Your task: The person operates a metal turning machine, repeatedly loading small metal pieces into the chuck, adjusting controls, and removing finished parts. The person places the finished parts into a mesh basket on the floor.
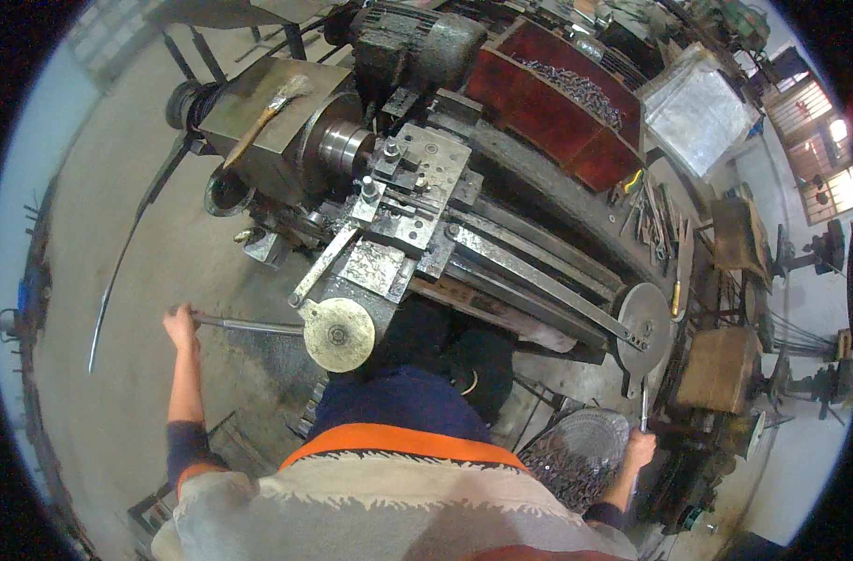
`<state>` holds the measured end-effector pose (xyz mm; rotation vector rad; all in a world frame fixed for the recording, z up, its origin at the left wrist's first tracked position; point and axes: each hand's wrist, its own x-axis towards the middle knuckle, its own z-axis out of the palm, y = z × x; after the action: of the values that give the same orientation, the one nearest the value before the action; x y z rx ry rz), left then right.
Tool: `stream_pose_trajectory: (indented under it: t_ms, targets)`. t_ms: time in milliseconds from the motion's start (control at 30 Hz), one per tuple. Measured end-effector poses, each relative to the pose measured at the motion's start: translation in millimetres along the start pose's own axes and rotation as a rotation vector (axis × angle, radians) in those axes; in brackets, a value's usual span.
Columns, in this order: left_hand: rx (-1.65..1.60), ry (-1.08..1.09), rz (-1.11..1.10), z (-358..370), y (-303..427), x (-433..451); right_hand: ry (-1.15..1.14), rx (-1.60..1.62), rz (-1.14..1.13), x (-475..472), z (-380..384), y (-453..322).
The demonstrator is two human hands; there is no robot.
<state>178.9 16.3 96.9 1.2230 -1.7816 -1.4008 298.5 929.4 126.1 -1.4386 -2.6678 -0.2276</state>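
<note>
A metal lathe stands in front of me, its chuck or collet nose (346, 149) facing the tool slide (423, 168). At the left, my left hand (182, 325) is closed round the end of a steel lever (258, 325) joined to a round metal disc (339, 335). My right hand (639, 449), at the lower right, grips a second lever (644, 407) below a larger disc (642, 329). A long flat link bar (539, 276) runs from that disc to the slide. A shorter link (323, 265) joins the left disc to the tool slide.
A paintbrush (258, 130) lies on the headstock. Behind the bed are a motor (416, 42) and a red bin (546, 119) of small metal parts. Wrenches and other hand tools (656, 217) lie at the right, above a basket of small parts (574, 456) near my right arm.
</note>
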Motion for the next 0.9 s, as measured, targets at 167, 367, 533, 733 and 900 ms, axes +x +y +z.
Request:
stream_pose_trajectory:
  t_ms: [167,367,533,733,900]
  targets:
    - [0.222,0.001,0.041,-16,14,-16,-0.079,-0.128,-0.035,78,15,23]
    - [1.005,-0.269,0.225,-31,18,46,-0.052,-0.162,0.048,102,0,-16]
    - [1.055,-0.480,0.434,70,20,88,0.590,-0.155,-0.324,72,38,-10]
    - [1.258,-0.627,0.797,169,2,93,0.056,0.312,-0.197,-18,17,-61]
    - [1.077,-0.468,0.418,212,-28,62,-0.042,0.340,-0.103,-43,-23,-95]
